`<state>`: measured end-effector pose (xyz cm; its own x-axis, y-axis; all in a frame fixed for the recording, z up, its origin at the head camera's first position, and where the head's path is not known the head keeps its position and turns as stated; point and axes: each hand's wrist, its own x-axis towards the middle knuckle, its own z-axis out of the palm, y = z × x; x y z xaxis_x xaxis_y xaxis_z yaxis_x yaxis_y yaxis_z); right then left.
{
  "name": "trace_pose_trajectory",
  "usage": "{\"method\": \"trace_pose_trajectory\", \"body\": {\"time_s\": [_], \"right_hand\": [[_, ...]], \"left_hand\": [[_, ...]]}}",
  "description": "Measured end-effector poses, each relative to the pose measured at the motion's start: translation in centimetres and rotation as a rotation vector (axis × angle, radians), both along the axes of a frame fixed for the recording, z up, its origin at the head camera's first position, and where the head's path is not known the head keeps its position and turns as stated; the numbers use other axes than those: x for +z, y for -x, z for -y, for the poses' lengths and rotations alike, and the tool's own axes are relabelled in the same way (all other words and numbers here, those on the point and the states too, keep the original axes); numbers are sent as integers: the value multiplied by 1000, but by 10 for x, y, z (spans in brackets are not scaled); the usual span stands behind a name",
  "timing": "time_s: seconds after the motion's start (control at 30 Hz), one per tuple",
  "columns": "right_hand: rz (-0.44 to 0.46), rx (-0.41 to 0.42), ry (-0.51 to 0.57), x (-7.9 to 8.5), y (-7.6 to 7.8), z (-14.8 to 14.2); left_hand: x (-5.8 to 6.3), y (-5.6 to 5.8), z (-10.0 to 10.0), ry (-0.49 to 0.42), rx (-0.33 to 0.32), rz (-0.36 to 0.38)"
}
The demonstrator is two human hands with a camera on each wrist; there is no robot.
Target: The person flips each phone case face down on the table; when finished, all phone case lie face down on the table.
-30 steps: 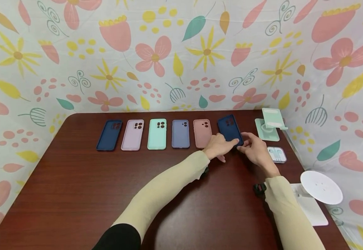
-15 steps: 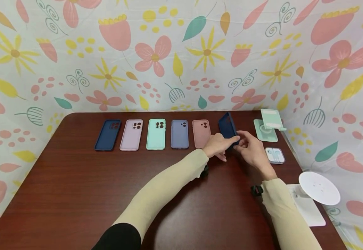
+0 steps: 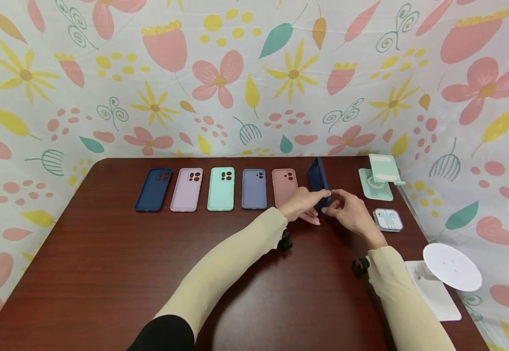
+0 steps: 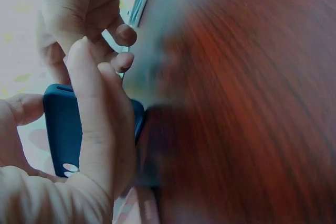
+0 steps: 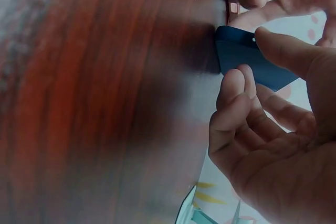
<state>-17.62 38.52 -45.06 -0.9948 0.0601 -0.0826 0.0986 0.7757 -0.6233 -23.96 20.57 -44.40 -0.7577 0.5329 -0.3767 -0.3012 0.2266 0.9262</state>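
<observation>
A navy phone case stands tipped up on its long side at the right end of a row of cases. My left hand holds its near end, the thumb lying over the edge. From the other side my right hand grips the same end, fingers bent against it. In the left wrist view the navy case shows between the left hand's thumb and fingers. The right wrist view has its end with a right-hand finger on the edge. Just left lies a pink phone case, partly covered by the left hand.
Further left along the dark wooden table lie blue-violet, mint, lilac and another navy case. On the right are a mint phone stand, boxed earphones and a white round-topped stand.
The navy case has gone from lying nearly flat to standing on its long side, its right side lifted. Both hands have stayed at its near end, the right one shifting slightly left.
</observation>
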Motion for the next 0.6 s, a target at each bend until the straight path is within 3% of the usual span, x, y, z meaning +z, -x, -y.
{"method": "trace_pose_trajectory", "body": {"time_s": [0.27, 0.6], "right_hand": [[64, 41, 14, -3, 8, -5], [115, 64, 49, -6, 14, -4]], "left_hand": [[4, 1, 6, -79, 28, -210], [6, 3, 12, -58, 17, -268]]}}
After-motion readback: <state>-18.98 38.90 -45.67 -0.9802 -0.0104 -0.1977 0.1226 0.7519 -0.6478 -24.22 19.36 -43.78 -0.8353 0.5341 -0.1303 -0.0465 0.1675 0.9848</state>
